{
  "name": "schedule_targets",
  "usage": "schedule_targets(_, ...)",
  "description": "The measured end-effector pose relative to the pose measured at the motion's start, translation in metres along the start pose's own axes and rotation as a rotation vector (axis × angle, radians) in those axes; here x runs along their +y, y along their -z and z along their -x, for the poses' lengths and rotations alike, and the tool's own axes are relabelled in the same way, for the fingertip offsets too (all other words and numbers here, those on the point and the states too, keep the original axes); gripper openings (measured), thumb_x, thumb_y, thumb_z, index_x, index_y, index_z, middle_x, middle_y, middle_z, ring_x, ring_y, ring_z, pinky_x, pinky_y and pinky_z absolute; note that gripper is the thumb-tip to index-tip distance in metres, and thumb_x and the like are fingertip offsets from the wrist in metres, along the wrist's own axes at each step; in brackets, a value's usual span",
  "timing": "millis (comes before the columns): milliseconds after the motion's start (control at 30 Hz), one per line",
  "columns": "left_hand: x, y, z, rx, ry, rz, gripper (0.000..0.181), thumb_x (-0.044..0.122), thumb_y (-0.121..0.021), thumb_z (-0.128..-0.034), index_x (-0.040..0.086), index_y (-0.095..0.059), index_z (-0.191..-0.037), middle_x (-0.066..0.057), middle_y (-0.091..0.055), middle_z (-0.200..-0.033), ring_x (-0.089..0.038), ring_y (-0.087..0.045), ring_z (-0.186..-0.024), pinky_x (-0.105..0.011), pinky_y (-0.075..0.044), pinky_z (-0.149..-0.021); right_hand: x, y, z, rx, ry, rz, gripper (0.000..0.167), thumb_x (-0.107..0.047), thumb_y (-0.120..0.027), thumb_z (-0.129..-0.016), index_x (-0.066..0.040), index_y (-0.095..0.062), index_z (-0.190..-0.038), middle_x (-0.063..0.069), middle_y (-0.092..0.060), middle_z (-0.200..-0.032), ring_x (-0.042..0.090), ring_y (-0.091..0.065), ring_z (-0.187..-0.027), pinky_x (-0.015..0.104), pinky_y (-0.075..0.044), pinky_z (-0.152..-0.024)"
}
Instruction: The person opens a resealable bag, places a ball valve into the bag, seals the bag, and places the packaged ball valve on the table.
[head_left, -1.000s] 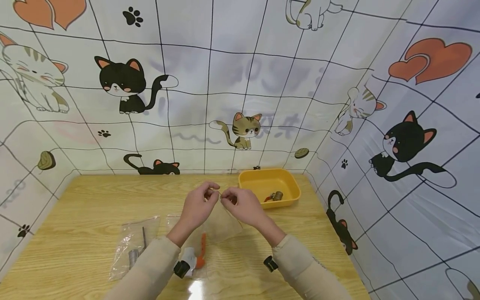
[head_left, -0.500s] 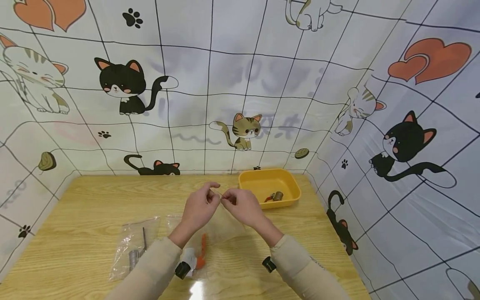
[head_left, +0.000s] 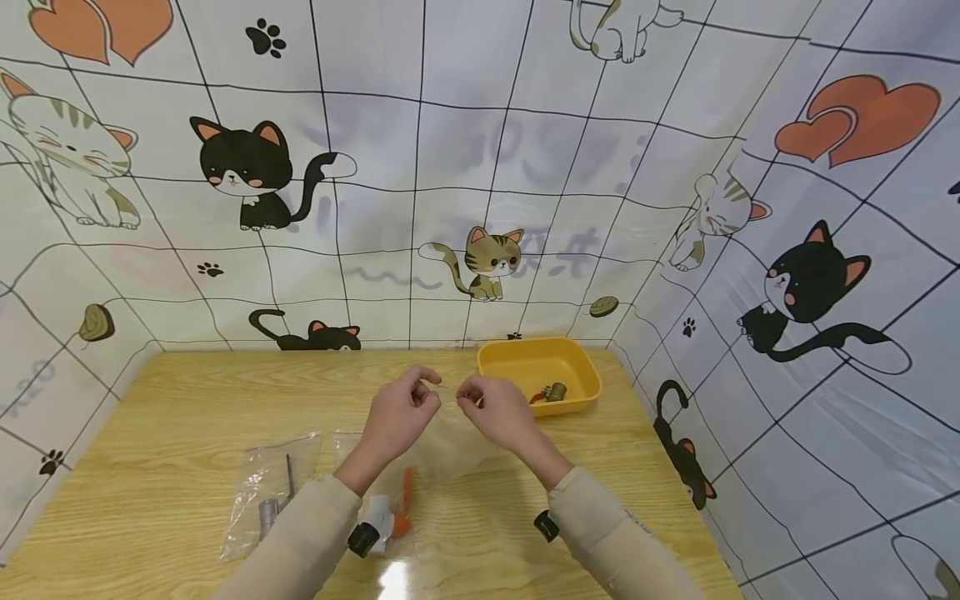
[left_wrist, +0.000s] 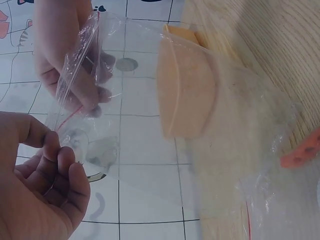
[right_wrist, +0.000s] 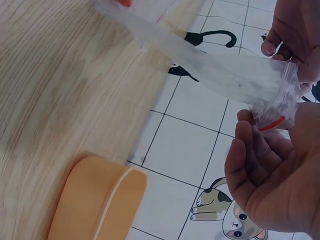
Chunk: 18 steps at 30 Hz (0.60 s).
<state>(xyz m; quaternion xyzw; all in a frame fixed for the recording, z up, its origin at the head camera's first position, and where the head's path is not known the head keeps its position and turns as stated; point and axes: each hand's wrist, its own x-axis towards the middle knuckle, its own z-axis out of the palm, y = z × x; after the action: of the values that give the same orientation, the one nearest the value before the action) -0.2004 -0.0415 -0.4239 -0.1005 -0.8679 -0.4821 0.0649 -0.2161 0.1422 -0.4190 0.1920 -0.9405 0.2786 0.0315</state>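
A clear zip bag [left_wrist: 250, 105] with a red line along its mouth hangs between my two hands, slack and see-through. My left hand [head_left: 397, 412] pinches the mouth at one side with thumb and forefinger. At the other side of the mouth, my right hand [head_left: 498, 410] pinches the film between thumb and fingers. A narrow gap separates the two hands. In the right wrist view the bag's gathered mouth [right_wrist: 272, 117] sits at the right hand's fingertips. Part of the grip is hidden behind the fingers.
A yellow tray [head_left: 592, 387] at the back right holds small metal and red parts. On the left lies a clear bag [head_left: 243, 500] with a metal cylinder and a dark rod. Another bag with an orange piece [head_left: 402, 521] and a white piece lies near the left forearm.
My right hand has shifted slightly right, away from the left hand, widening the gap at the bag's mouth. The left hand has stayed nearly in place.
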Motion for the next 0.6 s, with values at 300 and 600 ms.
schedule_targets(300,0.000,0.004,-0.002,0.021,0.016,0.001,0.026,0.010,-0.053,-0.0880,0.020,-0.070,-0.106,0.002,-0.063,-0.073,-0.012,-0.047,-0.053,-0.025,-0.036,-0.049,0.011,0.010,0.008,-0.075,-0.063,-0.058,0.006,-0.017,-0.065,-0.093,-0.016,-0.071,-0.095,-0.002,-0.070,-0.088,0.010,-0.061,-0.075,0.026,-0.050,-0.064)
schedule_targets(600,-0.001,-0.004,-0.002,0.013,0.006,0.011,0.026,0.023,-0.059,-0.0955,0.016,-0.066,-0.120,0.003,-0.064,-0.076,-0.010,-0.052,-0.059,-0.025,-0.042,-0.055,0.012,0.008,0.012,-0.124,-0.099,-0.173,0.008,-0.010,-0.061,-0.094,-0.008,-0.069,-0.096,0.006,-0.068,-0.087,0.008,-0.062,-0.061,0.020,-0.053,-0.055)
